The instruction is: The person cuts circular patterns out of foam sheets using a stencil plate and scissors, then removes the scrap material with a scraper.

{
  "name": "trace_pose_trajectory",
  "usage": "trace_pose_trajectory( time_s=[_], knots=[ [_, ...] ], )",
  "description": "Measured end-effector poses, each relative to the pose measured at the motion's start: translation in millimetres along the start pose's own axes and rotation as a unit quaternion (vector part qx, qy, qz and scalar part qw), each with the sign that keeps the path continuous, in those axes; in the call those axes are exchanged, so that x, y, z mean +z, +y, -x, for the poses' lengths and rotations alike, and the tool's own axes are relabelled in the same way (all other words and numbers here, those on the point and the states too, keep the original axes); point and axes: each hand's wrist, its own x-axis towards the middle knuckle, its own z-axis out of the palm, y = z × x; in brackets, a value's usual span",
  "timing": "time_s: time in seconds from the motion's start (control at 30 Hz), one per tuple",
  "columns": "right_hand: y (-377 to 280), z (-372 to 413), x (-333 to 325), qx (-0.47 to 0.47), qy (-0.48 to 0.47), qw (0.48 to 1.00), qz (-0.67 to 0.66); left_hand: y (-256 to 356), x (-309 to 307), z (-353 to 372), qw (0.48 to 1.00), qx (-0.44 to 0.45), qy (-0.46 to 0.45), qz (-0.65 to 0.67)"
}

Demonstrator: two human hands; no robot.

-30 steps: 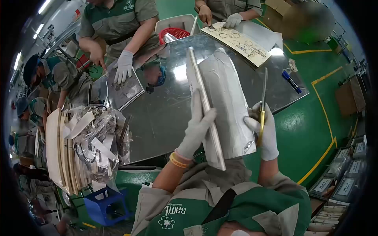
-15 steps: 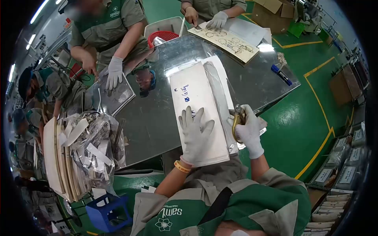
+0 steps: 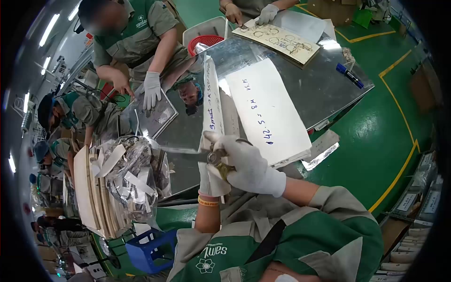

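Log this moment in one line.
right hand: holds scissors, blades pointing left | left hand: holds white sheet on edge | table: white board with blue writing lies on it

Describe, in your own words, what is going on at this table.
The camera wearer's gloved right hand holds scissors, blades pointing left, in front of a white sheet that the left hand holds up on edge. Another written-on sheet lies flat on the metal table. Across it, a co-worker's gloved hand presses on a shiny sheet.
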Motion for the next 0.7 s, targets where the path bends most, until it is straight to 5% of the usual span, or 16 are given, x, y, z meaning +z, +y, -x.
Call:
trace_pose_trajectory(
  time_s=[0.1,0.17,0.23,0.27,0.37,0.7],
  knots=[
    [-2.2,4.5,22.1,-0.073,-0.023,0.997,-0.022,-0.9,-18.3,31.8,0.950,0.136,0.172,-0.223],
    [-3.4,8.9,30.0,-0.123,-0.056,0.991,-0.005,-24.1,-7.0,26.7,0.962,0.268,0.001,0.047],
    [-1.7,15.3,39.5,-0.178,-0.077,0.980,0.039,-37.7,-5.7,26.0,0.919,0.384,-0.059,0.064],
    [-3.2,18.3,42.8,-0.160,-0.103,0.981,0.019,-42.6,-8.8,26.7,0.898,0.435,-0.030,-0.052],
    [-1.3,20.7,43.0,-0.174,-0.096,0.980,0.014,-43.6,-25.6,37.8,0.860,0.445,0.025,-0.248],
    [0.5,41.6,36.2,-0.177,0.014,0.984,-0.007,-32.0,-1.2,25.9,0.865,0.385,0.070,-0.315]
  ],
)
